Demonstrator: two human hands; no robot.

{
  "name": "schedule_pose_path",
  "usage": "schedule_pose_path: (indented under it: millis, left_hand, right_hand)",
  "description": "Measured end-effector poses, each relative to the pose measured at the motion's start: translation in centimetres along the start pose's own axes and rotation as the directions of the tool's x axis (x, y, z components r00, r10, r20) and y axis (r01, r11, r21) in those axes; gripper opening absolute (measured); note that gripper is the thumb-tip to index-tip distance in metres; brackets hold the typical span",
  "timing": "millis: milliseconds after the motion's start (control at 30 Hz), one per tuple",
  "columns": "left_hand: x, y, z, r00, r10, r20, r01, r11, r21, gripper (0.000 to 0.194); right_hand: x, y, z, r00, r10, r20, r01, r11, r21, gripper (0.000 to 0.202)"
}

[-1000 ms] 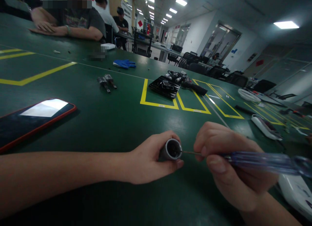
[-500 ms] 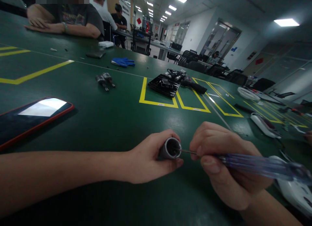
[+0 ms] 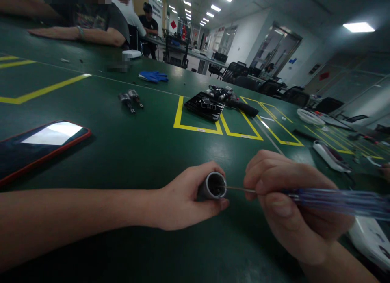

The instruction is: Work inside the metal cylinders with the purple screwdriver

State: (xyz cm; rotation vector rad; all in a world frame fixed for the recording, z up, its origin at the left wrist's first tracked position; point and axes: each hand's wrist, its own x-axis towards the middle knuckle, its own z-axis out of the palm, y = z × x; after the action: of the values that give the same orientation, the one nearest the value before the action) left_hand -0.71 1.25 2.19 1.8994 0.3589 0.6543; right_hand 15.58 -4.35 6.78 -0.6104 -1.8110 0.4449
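Note:
Wrapped around a grey metal tube (image 3: pixel 208 189), my left hand (image 3: pixel 185 195) keeps its open end turned to the right and toward me. The inside of the tube is dark; what sits in it is hard to make out. My right hand (image 3: pixel 292 205) grips a screwdriver (image 3: pixel 338 199) with a clear bluish handle, lying nearly level. Its thin shaft reaches left past my fingertips into the tube's mouth, where the tip is hidden.
A phone with a red edge (image 3: pixel 45 142) lies at left. Beyond are small dark metal parts (image 3: pixel 131 100), a blue glove (image 3: pixel 153 76) and a black panel with cables (image 3: pixel 205 106). White devices (image 3: pixel 330 155) stand at right. Another person's arm (image 3: pixel 91 35) rests across the table.
My right hand and the screwdriver have shifted right, so more of the shaft shows outside the tube. My left hand has stayed in place. The person opposite has moved an arm.

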Motion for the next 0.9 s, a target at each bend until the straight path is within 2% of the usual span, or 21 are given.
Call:
schedule_pose_path:
  millis: [133,300,533,667,767,900]
  left_hand:
    - [-0.1,0.2,-0.1,0.999,0.036,0.009,-0.036,0.999,0.027,0.014]
    - [-0.4,-0.1,-0.2,0.995,0.101,-0.022,-0.097,0.984,0.147,0.014]
    - [0.1,-0.7,-0.8,0.926,0.345,-0.153,-0.258,0.875,0.410,0.012]
    - [0.5,-1.4,-1.0,0.906,0.383,-0.181,-0.260,0.840,0.476,0.013]
    - [0.6,-1.8,-1.0,0.918,0.343,-0.197,-0.221,0.857,0.466,0.014]
    - [0.6,-2.1,-0.9,0.915,0.323,-0.241,-0.178,0.860,0.478,0.018]
  right_hand:
    - [0.2,0.2,0.1,0.997,0.028,0.065,-0.027,0.999,-0.024,0.012]
    - [0.4,0.5,0.2,0.997,0.067,0.027,-0.066,0.998,-0.022,0.007]
    - [0.4,0.7,0.3,0.995,0.081,0.066,-0.073,0.990,-0.119,0.003]
    - [0.2,1.3,0.8,0.993,0.112,-0.027,-0.114,0.986,-0.120,0.002]
    - [-0.1,2.0,1.1,0.969,0.218,-0.117,-0.223,0.974,-0.037,0.006]
    - [-0.2,2.8,1.5,0.911,0.363,-0.198,-0.322,0.923,0.212,0.005]
